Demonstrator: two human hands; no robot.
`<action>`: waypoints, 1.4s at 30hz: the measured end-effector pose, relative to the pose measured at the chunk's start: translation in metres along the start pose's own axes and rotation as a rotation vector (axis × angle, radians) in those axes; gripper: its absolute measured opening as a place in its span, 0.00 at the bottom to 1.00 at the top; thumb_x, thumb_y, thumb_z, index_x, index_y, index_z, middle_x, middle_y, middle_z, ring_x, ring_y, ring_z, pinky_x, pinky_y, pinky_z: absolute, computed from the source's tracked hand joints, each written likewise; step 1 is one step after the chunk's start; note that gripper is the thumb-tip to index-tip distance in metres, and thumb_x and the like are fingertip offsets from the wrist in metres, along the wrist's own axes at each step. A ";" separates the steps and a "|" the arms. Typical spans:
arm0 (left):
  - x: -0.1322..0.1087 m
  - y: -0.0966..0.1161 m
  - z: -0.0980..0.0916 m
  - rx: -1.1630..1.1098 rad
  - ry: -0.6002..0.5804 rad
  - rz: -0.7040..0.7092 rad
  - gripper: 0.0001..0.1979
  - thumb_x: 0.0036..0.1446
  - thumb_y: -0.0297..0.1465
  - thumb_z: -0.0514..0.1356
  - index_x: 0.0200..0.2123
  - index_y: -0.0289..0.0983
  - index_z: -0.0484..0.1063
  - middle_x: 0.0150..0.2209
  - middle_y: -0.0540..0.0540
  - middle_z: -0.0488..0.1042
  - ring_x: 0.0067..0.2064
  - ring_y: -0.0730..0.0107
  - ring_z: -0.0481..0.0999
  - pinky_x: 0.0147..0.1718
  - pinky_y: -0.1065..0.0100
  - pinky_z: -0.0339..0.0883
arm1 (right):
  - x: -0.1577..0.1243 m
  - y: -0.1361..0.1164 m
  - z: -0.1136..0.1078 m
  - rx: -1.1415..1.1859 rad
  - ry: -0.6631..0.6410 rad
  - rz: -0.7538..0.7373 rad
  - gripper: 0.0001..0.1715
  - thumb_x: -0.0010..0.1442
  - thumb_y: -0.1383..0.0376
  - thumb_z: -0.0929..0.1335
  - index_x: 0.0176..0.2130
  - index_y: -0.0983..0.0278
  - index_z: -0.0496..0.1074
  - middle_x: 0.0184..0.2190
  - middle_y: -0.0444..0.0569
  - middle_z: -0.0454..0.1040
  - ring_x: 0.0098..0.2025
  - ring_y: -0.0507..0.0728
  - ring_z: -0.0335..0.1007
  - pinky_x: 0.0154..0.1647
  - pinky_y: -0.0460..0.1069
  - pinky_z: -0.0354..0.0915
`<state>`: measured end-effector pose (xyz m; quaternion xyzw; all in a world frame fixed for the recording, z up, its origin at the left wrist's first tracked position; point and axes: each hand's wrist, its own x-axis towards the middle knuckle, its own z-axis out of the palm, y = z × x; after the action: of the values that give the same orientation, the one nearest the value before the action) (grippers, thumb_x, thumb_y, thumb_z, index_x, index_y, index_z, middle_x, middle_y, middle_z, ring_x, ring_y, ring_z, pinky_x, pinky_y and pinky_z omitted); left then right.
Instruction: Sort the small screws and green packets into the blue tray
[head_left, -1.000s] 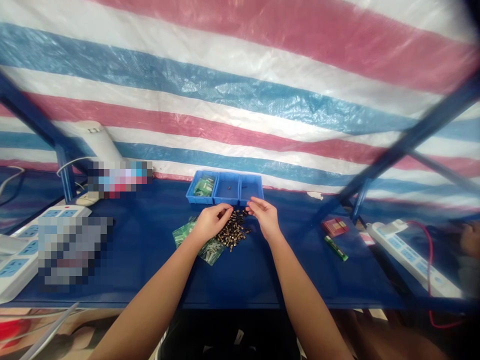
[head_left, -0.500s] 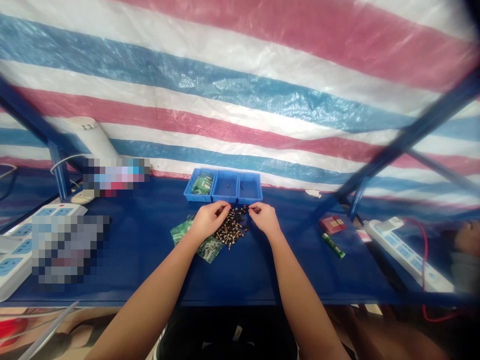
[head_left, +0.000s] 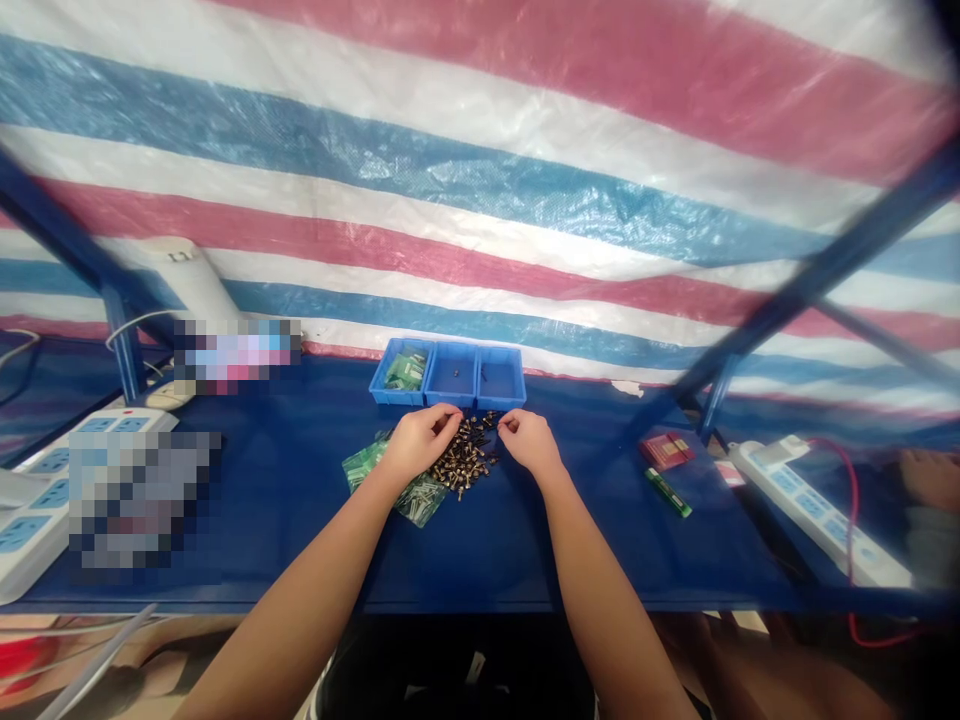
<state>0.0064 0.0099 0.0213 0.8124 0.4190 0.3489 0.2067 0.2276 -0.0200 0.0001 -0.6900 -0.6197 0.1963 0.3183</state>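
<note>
A loose pile of small brass-and-black screw-like parts (head_left: 466,462) lies between my hands on the blue table. At its upper left edge, my left hand (head_left: 420,440) is closed in a pinch, thumb against fingertips. My right hand (head_left: 529,438) pinches just off the pile's upper right edge. Whatever is in either pinch is too small to make out. Green-printed clear packets (head_left: 421,500) with silvery screw-like pieces lie partly under my left hand and forearm. Beyond the hands, a left blue bin (head_left: 397,398) contains green packets. The middle bin (head_left: 451,398) and right bin (head_left: 502,398) each hold a tiny dark piece.
A red box (head_left: 666,450) and a green packet (head_left: 667,492) lie to the right. Power strips stand at the left (head_left: 45,490) and right (head_left: 817,510). Blue frame posts flank the table, with striped sheeting behind. Part of another person shows at the far right edge.
My right hand has shifted very slightly down, still pinched. My left hand keeps its pinch by the pile. The view has moved a little; the bins and packets look the same.
</note>
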 end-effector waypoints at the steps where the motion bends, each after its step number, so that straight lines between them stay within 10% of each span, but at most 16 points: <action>1: 0.000 0.000 0.000 -0.006 -0.008 0.005 0.16 0.64 0.41 0.53 0.42 0.38 0.76 0.25 0.50 0.74 0.26 0.71 0.72 0.27 0.72 0.64 | -0.001 -0.003 0.000 0.075 -0.005 -0.019 0.06 0.55 0.65 0.68 0.31 0.60 0.76 0.27 0.46 0.78 0.31 0.56 0.74 0.35 0.49 0.67; 8: 0.000 -0.001 0.004 -0.029 -0.079 0.053 0.16 0.63 0.41 0.55 0.45 0.41 0.77 0.29 0.50 0.77 0.29 0.72 0.73 0.31 0.72 0.65 | -0.007 -0.024 0.003 0.466 -0.023 -0.168 0.10 0.56 0.61 0.68 0.37 0.63 0.77 0.31 0.47 0.79 0.32 0.54 0.74 0.33 0.47 0.67; 42: -0.002 0.001 0.003 -0.080 -0.070 0.024 0.15 0.64 0.42 0.53 0.44 0.39 0.73 0.23 0.53 0.70 0.23 0.73 0.69 0.25 0.73 0.61 | -0.010 -0.034 0.008 0.681 -0.013 -0.162 0.14 0.56 0.58 0.72 0.40 0.62 0.79 0.30 0.49 0.80 0.32 0.57 0.78 0.38 0.52 0.72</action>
<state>0.0086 0.0076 0.0196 0.8201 0.3874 0.3394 0.2491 0.1960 -0.0269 0.0166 -0.4913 -0.5736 0.3702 0.5408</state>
